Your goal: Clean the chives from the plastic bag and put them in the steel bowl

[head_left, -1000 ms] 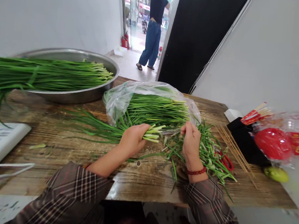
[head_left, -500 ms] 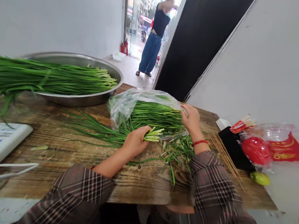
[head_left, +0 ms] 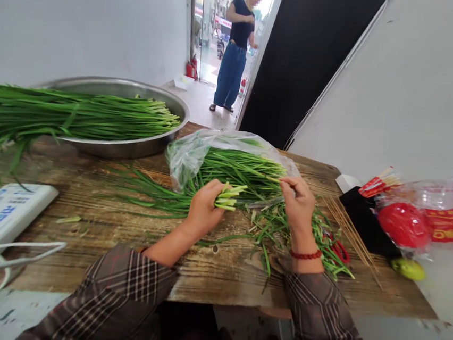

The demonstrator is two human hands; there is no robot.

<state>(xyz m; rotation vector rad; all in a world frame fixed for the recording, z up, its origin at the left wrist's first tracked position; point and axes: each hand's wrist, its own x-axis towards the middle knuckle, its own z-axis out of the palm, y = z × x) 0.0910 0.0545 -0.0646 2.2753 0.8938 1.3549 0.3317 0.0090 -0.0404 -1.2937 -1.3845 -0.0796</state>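
My left hand (head_left: 205, 209) is closed round a small bunch of garlic chives (head_left: 231, 196); their pale cut ends stick out to the right and the green leaves trail left over the table. With thumb and forefinger, my right hand (head_left: 300, 205) pinches the pale end of a garlic chive (head_left: 273, 179) at the right side of an open clear plastic bag (head_left: 187, 158). More garlic chives (head_left: 238, 167) lie in that bag, stems to the right. Below my right hand spreads a heap of leafy trimmings (head_left: 269, 232), partly hidden by the wrist.
A steel basin (head_left: 184, 113) full of long chives (head_left: 103, 118) stands back left. Front left are a white scale-like device (head_left: 16, 208) and white cables (head_left: 22, 246). To the right lie thin sticks (head_left: 351, 233), red-handled scissors (head_left: 341, 250) and a black box (head_left: 361, 220). A person (head_left: 239, 37) stands at the doorway.
My right hand has moved slightly right and now pinches a chive end drawn out from the bagged bunch. My left hand keeps its bunch. The person at the doorway has lowered their arms.
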